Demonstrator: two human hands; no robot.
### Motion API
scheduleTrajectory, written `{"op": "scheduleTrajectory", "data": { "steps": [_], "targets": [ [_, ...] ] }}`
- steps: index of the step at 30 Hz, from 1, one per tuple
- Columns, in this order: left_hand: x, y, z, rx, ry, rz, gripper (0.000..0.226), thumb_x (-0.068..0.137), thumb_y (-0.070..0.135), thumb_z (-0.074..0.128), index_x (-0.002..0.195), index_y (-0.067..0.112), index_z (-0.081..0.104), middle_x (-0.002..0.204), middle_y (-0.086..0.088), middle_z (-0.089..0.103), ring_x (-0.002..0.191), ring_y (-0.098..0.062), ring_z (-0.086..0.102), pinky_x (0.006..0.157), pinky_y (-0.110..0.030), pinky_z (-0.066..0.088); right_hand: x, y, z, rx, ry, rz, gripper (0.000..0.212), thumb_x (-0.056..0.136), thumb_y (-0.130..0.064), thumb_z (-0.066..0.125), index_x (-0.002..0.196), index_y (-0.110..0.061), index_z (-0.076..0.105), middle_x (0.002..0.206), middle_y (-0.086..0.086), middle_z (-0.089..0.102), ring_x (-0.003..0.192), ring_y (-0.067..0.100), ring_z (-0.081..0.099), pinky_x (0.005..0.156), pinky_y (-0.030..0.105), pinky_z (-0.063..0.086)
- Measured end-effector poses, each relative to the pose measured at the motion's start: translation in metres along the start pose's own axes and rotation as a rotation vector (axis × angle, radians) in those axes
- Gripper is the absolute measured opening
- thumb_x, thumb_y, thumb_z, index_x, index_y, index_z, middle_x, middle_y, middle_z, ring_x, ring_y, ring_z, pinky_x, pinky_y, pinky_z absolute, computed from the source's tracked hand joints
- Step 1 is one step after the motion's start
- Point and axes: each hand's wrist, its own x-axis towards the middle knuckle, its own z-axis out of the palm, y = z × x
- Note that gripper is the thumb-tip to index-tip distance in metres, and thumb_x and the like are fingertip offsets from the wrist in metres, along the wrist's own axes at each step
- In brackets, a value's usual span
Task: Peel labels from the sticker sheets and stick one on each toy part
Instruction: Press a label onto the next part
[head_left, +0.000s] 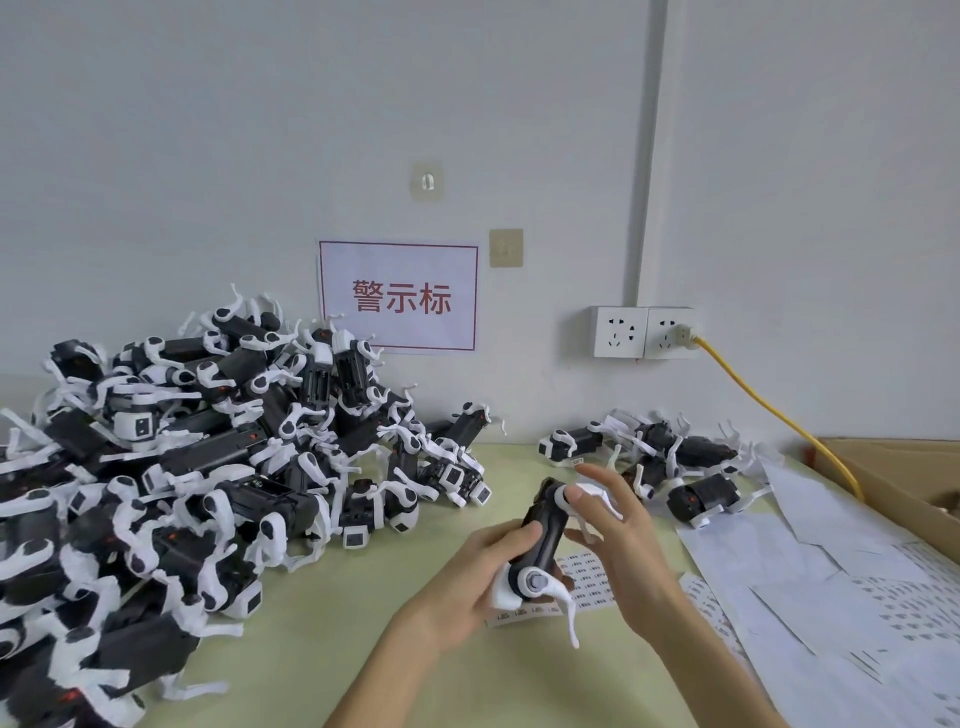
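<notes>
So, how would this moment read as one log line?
left hand: grips toy part | right hand: open, fingers on its white end | sticker sheet: on table below | toy pile: left

Glossy black-and-white plastic toy part (540, 540); paper sticker sheets (831, 571)

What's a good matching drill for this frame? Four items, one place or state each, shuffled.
Items
1. toy pile
2. cable
3. sheets
4. front toy

Places or states
A. plugged into the socket
B. gripped by the left hand
C. heaped on the left side of the table
D. spread on the table's right side

Pairs: 1-C, 2-A, 3-D, 4-B
</notes>
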Motion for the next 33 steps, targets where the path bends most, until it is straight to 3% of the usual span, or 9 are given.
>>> {"op": "scheduleTrajectory", "data": {
  "steps": [2,5,9,11,14,19,26,30,33],
  "targets": [
    [0.003,-0.003,0.002,-0.024,0.050,0.027,0.028,0.091,0.038,0.073,0.105,0.013,0.077,0.095,-0.013,0.074,0.103,-0.036,0.070,0.091,-0.040,0.055,0.000,0.003,0.001,-0.064,0.098,-0.062,0.040,0.078,-0.040,0.083,0.114,-0.029,0.069,0.112,-0.010,0.073,0.109,0.006,0.066,0.092,0.034,0.053],
    [0.008,-0.005,-0.004,-0.106,0.160,0.070,0.041,0.087,0.043,0.066,0.108,0.008,0.073,0.094,-0.017,0.074,0.113,-0.042,0.068,0.098,-0.046,0.052,0.003,0.002,-0.006,-0.058,0.243,-0.166,0.006,0.093,-0.017,0.071,0.098,-0.019,0.071,0.091,-0.007,0.075,0.089,0.013,0.068,0.082,0.033,0.049],
    [0.009,-0.005,-0.010,-0.104,0.218,0.105,0.050,0.087,0.048,0.064,0.109,0.003,0.070,0.100,-0.017,0.074,0.108,-0.034,0.070,0.083,-0.042,0.058,0.006,-0.003,-0.017,-0.009,0.059,-0.093,0.014,0.096,-0.004,0.059,0.083,-0.007,0.064,0.078,0.008,0.067,0.071,0.019,0.059,0.071,0.035,0.044],
    [0.009,-0.005,-0.008,-0.078,0.219,0.119,0.051,0.085,0.050,0.065,0.111,0.006,0.071,0.103,-0.016,0.074,0.103,-0.029,0.071,0.080,-0.040,0.059,0.005,-0.003,-0.016,-0.070,-0.049,-0.068,0.014,0.097,-0.007,0.058,0.085,-0.007,0.064,0.084,0.009,0.069,0.077,0.021,0.062,0.072,0.035,0.047],
    [0.008,-0.006,-0.004,-0.032,0.207,0.157,0.046,0.088,0.049,0.064,0.114,0.010,0.071,0.104,-0.015,0.074,0.095,-0.024,0.071,0.080,-0.037,0.056,0.003,0.001,-0.011,-0.161,-0.085,-0.100,0.011,0.099,-0.012,0.061,0.090,-0.007,0.065,0.091,0.006,0.072,0.090,0.018,0.069,0.074,0.028,0.054],
    [0.009,-0.012,-0.001,0.038,0.210,0.204,0.039,0.095,0.041,0.067,0.123,0.014,0.069,0.115,-0.014,0.073,0.105,-0.020,0.068,0.099,-0.041,0.050,0.000,0.005,-0.002,-0.190,-0.126,-0.122,0.012,0.103,-0.016,0.057,0.095,-0.007,0.061,0.097,0.004,0.073,0.098,0.017,0.072,0.075,0.026,0.055],
    [0.011,-0.017,0.001,0.075,0.203,0.222,0.050,0.088,0.043,0.077,0.128,0.016,0.066,0.105,-0.002,0.075,0.104,-0.014,0.069,0.094,-0.032,0.049,0.000,0.007,0.000,-0.258,-0.151,-0.162,0.015,0.104,-0.014,0.054,0.091,-0.009,0.059,0.088,-0.006,0.072,0.092,0.017,0.071,0.073,0.025,0.055],
    [0.014,-0.021,-0.002,0.095,0.192,0.210,0.048,0.084,0.039,0.073,0.128,0.021,0.066,0.114,-0.007,0.075,0.113,-0.021,0.069,0.105,-0.039,0.050,0.001,0.010,0.000,-0.286,-0.140,-0.163,0.017,0.104,-0.017,0.056,0.089,-0.011,0.062,0.082,-0.005,0.072,0.090,0.020,0.071,0.072,0.025,0.054],
    [0.016,-0.024,-0.002,0.128,0.189,0.208,0.044,0.087,0.038,0.073,0.128,0.024,0.065,0.118,-0.004,0.075,0.118,-0.019,0.068,0.107,-0.036,0.049,0.002,0.011,0.000,-0.298,-0.129,-0.166,0.017,0.103,-0.017,0.057,0.088,-0.012,0.064,0.079,-0.006,0.071,0.087,0.018,0.071,0.072,0.022,0.053]
  ]
}}
